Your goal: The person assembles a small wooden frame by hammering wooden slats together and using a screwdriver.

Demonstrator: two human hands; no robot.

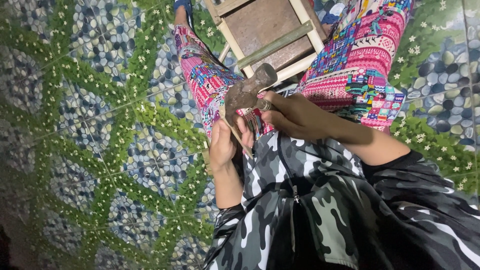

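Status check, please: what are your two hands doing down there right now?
Right hand gripping hammer, head raised. Left hand holding thin stick over lap. Wooden stool ahead between knees. Nothing blocking.

Home floor served as makeshift workshop: pebble-and-flower patterned floor tiles (100, 125), low wooden stool (265, 30), hammer (247, 90) in use.

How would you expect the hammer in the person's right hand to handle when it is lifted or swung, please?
The hammer looks head-heavy: its thick, dark metal head dwarfs the short length of handle visible. Being solid metal, it is probably rigid and not fragile. The right hand grips just under the head, which likely eases control. The left hand holds a thin stick below.
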